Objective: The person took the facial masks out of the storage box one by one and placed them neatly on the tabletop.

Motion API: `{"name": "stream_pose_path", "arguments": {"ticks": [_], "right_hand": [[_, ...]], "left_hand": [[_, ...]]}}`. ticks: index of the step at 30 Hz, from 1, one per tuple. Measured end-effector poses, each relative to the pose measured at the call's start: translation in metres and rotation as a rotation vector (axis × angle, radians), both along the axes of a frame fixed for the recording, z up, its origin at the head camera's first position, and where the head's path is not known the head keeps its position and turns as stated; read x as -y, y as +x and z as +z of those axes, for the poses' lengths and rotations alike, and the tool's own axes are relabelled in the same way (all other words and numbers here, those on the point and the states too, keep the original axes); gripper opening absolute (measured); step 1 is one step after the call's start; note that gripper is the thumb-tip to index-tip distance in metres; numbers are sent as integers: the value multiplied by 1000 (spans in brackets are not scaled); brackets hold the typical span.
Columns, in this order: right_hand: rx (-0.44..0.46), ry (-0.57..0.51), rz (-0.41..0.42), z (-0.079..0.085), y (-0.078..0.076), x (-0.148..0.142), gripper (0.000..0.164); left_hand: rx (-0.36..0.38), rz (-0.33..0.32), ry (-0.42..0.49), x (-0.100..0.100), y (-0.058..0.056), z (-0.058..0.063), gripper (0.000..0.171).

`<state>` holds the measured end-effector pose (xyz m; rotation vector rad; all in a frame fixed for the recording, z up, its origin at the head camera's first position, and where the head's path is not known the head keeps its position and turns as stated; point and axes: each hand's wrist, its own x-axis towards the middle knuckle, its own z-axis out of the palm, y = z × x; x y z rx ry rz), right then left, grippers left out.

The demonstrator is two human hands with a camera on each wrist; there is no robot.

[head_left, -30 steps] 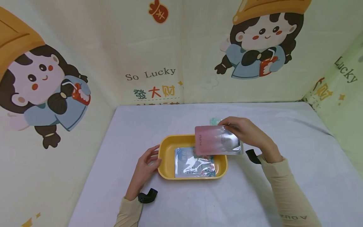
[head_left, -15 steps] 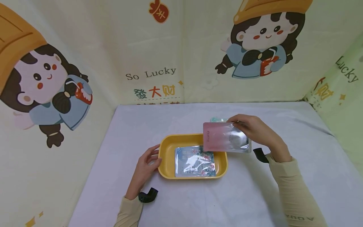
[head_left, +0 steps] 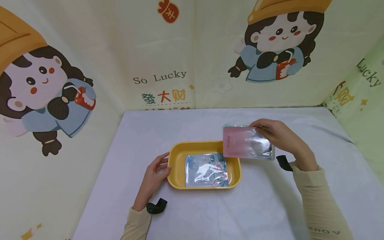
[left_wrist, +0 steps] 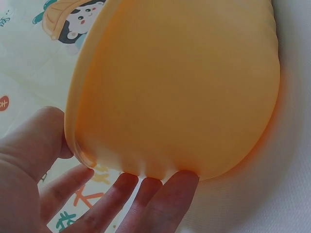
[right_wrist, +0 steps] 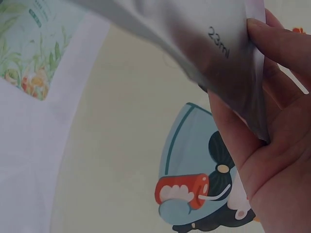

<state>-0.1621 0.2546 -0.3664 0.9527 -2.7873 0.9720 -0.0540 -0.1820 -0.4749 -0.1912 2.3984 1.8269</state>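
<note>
Right grip (head_left: 279, 135) pinching pink-silver packet (head_left: 241, 142); left grip (head_left: 153, 176) spread against yellow tray (head_left: 177, 161); blue packet (head_left: 206, 170) inside, right of left grip.

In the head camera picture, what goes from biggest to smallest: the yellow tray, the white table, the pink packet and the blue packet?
1. White table
2. Yellow tray
3. Pink packet and blue packet: too alike to rank, since the pink one is held up, probably nearer the camera.

Free to pass over the counter (head_left: 333, 146) right of the right hand (head_left: 280, 136). Blocked lower left by the yellow tray (head_left: 177, 161).
</note>
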Motion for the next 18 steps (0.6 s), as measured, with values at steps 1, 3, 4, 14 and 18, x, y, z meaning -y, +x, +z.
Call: {"name": "stream_pose_path", "arguments": {"ticks": [1, 3, 4, 14, 18], "right_hand": [[3, 1, -3, 0, 0, -1, 25], [-1, 5, -9, 0, 0, -3, 25], [-5, 8, -12, 0, 0, -5, 25], [-12, 23, -42, 1, 0, -19, 24], [0, 33, -55, 1, 0, -25, 24]], "left_hand": [[-1, -2, -2, 0, 0, 0, 51], [0, -2, -1, 0, 0, 0, 51], [0, -3, -1, 0, 0, -1, 51], [21, -1, 14, -1, 1, -1, 53], [18, -1, 14, -1, 1, -2, 53]]}}
